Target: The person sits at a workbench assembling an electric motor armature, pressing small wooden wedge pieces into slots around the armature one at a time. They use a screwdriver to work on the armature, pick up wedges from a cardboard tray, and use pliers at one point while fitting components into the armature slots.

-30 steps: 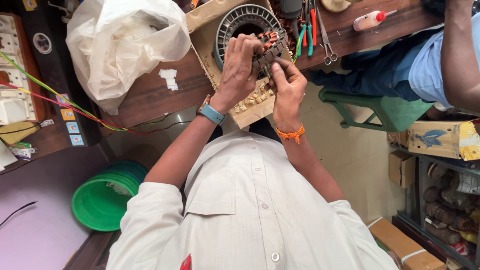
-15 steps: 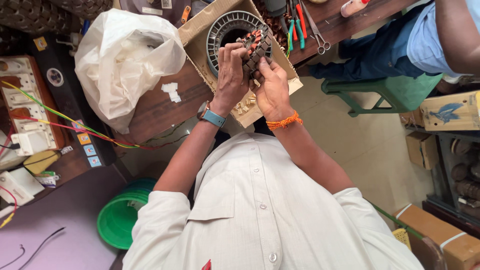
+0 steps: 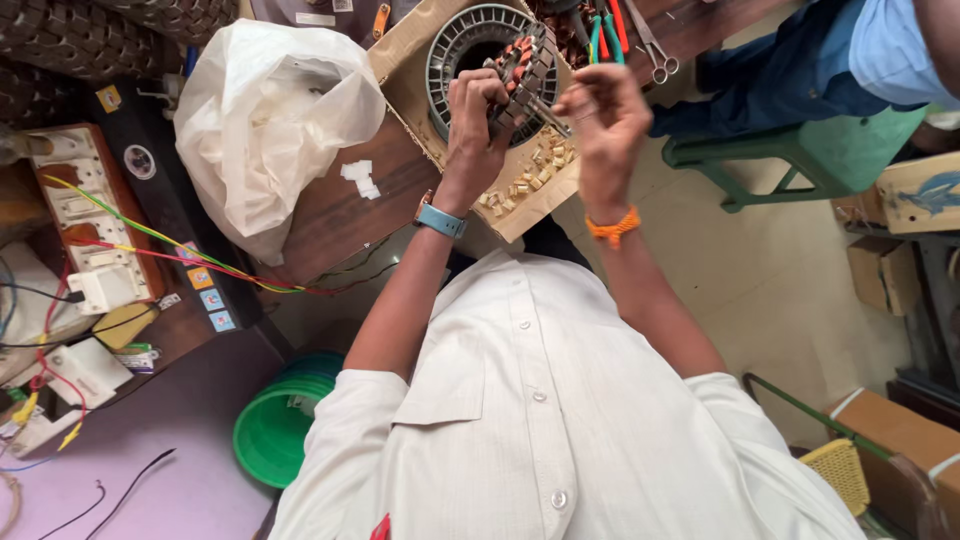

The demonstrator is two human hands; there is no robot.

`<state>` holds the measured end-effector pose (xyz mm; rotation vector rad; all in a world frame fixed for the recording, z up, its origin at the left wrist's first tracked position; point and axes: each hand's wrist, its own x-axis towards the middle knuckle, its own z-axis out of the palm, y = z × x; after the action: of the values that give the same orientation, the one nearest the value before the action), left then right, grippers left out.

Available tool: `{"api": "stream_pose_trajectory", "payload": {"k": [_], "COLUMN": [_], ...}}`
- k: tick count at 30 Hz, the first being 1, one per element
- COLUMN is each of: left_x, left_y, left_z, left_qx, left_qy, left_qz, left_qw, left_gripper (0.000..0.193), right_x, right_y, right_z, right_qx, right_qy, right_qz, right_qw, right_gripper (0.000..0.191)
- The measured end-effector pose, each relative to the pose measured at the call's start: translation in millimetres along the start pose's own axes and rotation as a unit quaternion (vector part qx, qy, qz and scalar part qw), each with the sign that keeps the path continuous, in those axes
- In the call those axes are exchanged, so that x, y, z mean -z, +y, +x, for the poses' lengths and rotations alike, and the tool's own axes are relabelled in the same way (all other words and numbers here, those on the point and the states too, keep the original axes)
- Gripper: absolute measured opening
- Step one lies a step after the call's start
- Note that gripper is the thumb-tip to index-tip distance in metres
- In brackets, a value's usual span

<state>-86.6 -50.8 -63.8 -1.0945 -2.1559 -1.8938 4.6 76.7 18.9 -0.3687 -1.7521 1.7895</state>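
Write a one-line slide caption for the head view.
Left hand grips a ring-shaped motor stator on cardboard; right hand pinches beside it.

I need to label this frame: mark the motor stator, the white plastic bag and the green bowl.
motor stator (image 3: 452, 45): head view, on its slotted left rim.
white plastic bag (image 3: 265, 120): head view, on its crumpled middle.
green bowl (image 3: 268, 440): head view, on its inner wall.
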Motion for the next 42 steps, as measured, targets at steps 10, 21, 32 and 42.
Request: {"api": "stream_pose_trajectory", "payload": {"k": [10,21,32,42], "left_x": [2.5,-0.7,2.8,6.8], "left_y": [-9.9,-8.2,-10.5,28.0], "left_z": [-5.3,-4.9,-7.4,21.1], "left_qx": [0.0,0.014,0.048,0.072], "left_qy": [-0.009,0.003,0.006,-0.005], "left_qz": [0.002,-0.005,-0.062,0.112], "left_qw": [1.0,1.0,0.997,0.991], "left_gripper": [0.043,0.042,0.04,0.054], "right_x": [-13.2,-8.1,15.3,151.4], "right_y": [39.1,18.4,61.2,104.4], "right_z": [-4.7,4.1,-10.7,-42.4], "right_qx": [0.129,0.217,0.174,-0.115], "right_qy": [-0.007,-0.057,0.003,0.132], "right_qz": [-0.23,-0.344,-0.201,0.314], "right_qw": [0.965,0.912,0.964,0.933], "right_gripper": [0.016,0.015,0.01,0.007]}}
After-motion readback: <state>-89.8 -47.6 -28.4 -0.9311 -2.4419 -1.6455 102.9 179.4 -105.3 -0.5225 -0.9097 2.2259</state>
